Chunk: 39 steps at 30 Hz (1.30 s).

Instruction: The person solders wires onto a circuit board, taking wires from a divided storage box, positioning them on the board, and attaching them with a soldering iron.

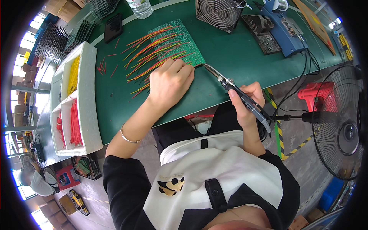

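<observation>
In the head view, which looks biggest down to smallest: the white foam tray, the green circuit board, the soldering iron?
1. White foam tray
2. Green circuit board
3. Soldering iron, though it sits nearer the camera, so its place against the board is unsure.

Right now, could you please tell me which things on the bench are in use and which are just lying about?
In use:
left hand pressing on the wires
green circuit board
red and yellow wires
soldering iron in right hand

Lying about:
water bottle
small fan
white tray of spare wires

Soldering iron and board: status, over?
Left hand pressing down on wires at green circuit board edge. Right hand closed on soldering iron, tip at board's near corner. Red and yellow wires fan across board; nothing blocking the tip.
</observation>
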Motion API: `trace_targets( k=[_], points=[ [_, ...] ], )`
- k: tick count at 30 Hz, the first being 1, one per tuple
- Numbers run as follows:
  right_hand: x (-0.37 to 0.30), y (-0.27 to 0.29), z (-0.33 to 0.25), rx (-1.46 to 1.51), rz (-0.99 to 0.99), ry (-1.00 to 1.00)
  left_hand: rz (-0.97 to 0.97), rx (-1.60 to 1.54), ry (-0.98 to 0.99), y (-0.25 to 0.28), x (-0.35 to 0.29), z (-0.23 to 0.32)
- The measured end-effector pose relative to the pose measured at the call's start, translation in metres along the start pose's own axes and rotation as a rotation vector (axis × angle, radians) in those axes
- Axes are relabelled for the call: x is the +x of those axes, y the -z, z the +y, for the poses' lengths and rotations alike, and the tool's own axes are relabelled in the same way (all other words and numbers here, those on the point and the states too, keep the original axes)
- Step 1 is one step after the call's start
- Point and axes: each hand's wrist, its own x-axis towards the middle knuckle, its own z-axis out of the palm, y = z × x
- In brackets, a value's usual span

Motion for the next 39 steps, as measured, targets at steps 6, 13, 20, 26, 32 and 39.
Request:
trace_targets(
  k=[6, 13, 20, 26, 32, 39],
  points=[
    [0.0009, -0.0026, -0.0031, -0.008, 0.007, -0.007, 0.000, -0.003, 0.001, -0.0001, -0.0003, -0.0006],
    [0.0001, -0.0033, -0.0018, -0.037, 0.014, 0.010, 0.010, -0.023, 0.011, -0.0010, 0.0004, -0.0016],
    [0.0003, -0.0055, -0.0048, -0.067, 0.012, 0.012, 0.000, -0.053, 0.020, -0.0012, -0.0011, -0.0033],
    [0.0020, -0.0048, -0.0022, -0.070, -0.046, 0.109, -0.009, -0.061, 0.022, -0.0003, -0.0009, -0.0034],
    [0.0014, -0.0054, -0.0003, -0.056, -0.062, 0.129, -0.013, -0.064, 0.018, -0.0010, -0.0013, -0.0040],
    [-0.0008, -0.0074, -0.0007, -0.056, -0.004, 0.099, -0.013, -0.075, 0.025, -0.0011, -0.0012, -0.0037]
  ],
)
